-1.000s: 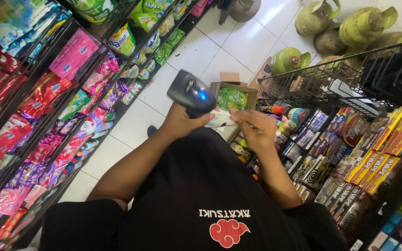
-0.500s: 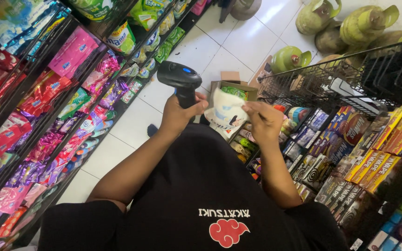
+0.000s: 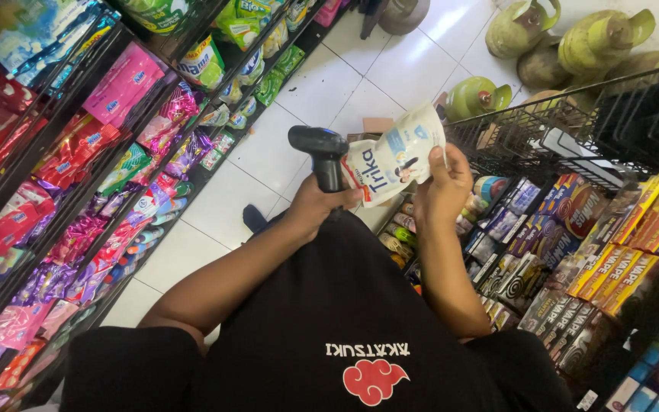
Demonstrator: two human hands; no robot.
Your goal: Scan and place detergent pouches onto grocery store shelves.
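The pouch (image 3: 395,152) sits higher than half a second ago, now tilted against the scanner (image 3: 322,156) head. The right hand (image 3: 442,187) pinches the white pouch's edge; the left hand (image 3: 316,207) is wrapped around the black scanner's grip. One wire basket (image 3: 573,126) stands just right. Four green gas cylinders (image 3: 524,27) rest on the tiled floor (image 3: 337,91) beyond, with shelves (image 3: 78,152) of sachets on the left.

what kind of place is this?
Most likely a small grocery or convenience shop aisle. Racks of hanging sachets line one side and stacked boxed goods the other. The left hand holds a barcode scanner next to a white pouch in the right hand.
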